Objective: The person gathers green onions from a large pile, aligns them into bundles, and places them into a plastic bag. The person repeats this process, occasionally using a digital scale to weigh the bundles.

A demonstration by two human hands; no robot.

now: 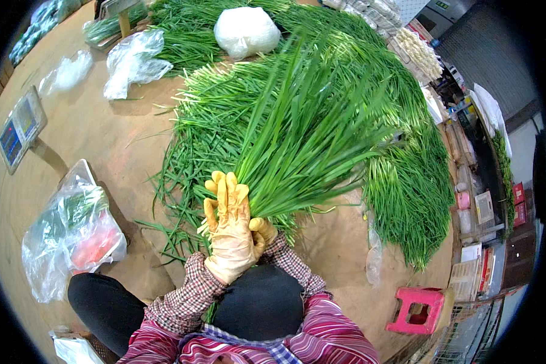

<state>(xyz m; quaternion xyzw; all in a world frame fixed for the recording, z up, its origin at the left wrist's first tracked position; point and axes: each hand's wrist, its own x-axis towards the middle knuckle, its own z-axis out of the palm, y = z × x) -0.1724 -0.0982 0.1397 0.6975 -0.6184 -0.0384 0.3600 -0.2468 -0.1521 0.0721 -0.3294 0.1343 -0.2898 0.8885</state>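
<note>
A bunch of garlic chives (300, 150) is held between my two hands, its long green leaves fanning up and to the right, slightly blurred. My left hand (230, 227), in a pale rubber glove with yellow-stained fingers, lies across the stems with its fingers nearly straight. Pale stem ends stick out at its left side. Behind it, my right hand (265, 230), gloved alike, grips the bunch from the other side and is partly hidden. Beneath and beyond the bunch spreads a large heap of garlic chives (214, 113), with loose cut leaves (175, 241) on the floor nearby.
Left of me stand a digital scale display (22, 129) and a plastic bag (68, 241) on the scale's platform. Crumpled clear bags (134, 61) lie farther off. A full white bag (247, 32) sits amid the chives. A pink plastic stool (416, 310) and shelves of goods (475, 204) stand right.
</note>
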